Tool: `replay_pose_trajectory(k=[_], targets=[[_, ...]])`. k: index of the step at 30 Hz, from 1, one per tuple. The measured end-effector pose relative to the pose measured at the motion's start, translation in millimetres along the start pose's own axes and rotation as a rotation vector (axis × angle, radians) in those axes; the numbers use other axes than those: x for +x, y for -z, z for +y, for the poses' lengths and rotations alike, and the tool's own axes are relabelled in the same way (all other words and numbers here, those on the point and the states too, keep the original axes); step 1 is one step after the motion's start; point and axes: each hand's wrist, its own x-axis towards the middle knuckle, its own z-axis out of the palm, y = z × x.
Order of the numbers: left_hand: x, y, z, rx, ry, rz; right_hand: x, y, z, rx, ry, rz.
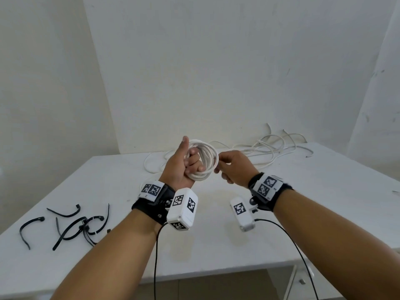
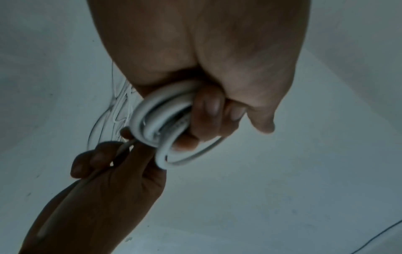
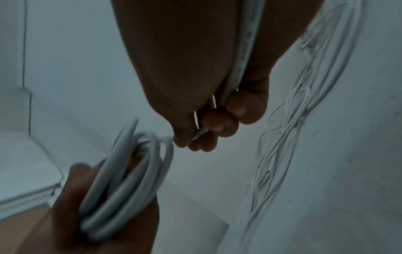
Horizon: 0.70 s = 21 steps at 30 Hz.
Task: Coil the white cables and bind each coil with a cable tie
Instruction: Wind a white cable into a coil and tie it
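Your left hand [image 1: 181, 164] covers the near side of the white coil [image 1: 204, 161], so you cannot count its loops. In the right wrist view the coil [image 3: 121, 187] is smeared by blur. Your right hand [image 1: 232, 167] hides the cable end it pinches. The loose cables [image 1: 270, 146] tangle too finely to separate. The black cable ties [image 1: 71, 224] overlap, count unclear.

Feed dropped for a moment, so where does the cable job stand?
Done: no bound coil is in view. In hand: the left hand holds a several-loop white cable coil; the right hand pinches its free strand. Left: binding it with a black cable tie, then the loose white cables.
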Motion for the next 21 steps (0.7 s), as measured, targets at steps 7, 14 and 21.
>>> replay_pose_trajectory(k=[7, 14, 21], targets=[[9.8, -6.4, -2.4, 0.002, -0.115, 0.046, -2.8, -27.2, -17.4, -0.539, 0.082, -0.174], [20.6, 3.0, -4.4, 0.526, -0.374, 0.191, -12.2, -41.6, -33.6, -0.683, 0.215, -0.101], [17.4, 8.8, -4.9, 1.021, -0.455, 0.229, -19.3, -44.4, -37.0, -0.587, 0.447, 0.139]])
